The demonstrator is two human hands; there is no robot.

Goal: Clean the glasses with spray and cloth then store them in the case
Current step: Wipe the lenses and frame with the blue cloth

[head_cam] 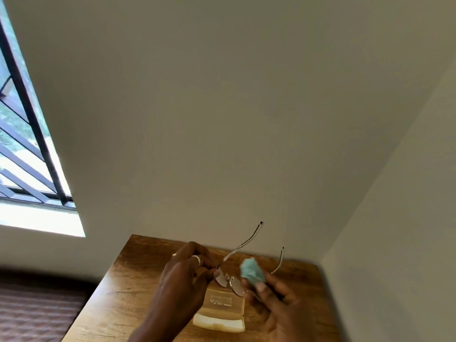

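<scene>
Nearest, at bottom centre of the frame: pale cream hard-shell glasses case (219,314), lying open on the brown wood-grain worktop (123,287), padded half toward the lower edge, flat half with faint print toward the far side.

Just above it, left of centre: left hand (183,277), reaching in from the bottom edge, silver ring (196,259) on one finger. Grip narrow, fingertips pinched on the left outer corner of the thin metal-framed glasses with rose-tinted lenses (223,279).

Right of centre: right hand (281,307), grip closed round a crumpled teal cleaning cloth (251,270), thumb pressing it at the right lens.

Between the two grips, then: the glasses, held at both ends, lenses directly above the far edge of the case in the picture; touching it or raised off it, cannot tell. Both temple arms unfolded, pointing away and upward, the left one crossing onto the wall, the right one shorter in view, beside the cloth.

Lower left: dark brown quilted surface (37,314) beside the worktop.

Farther back: plain off-white wall (222,119) across most of the frame, meeting a second wall at the right.

Upper left edge: bright window with dark bars (27,144).
</scene>
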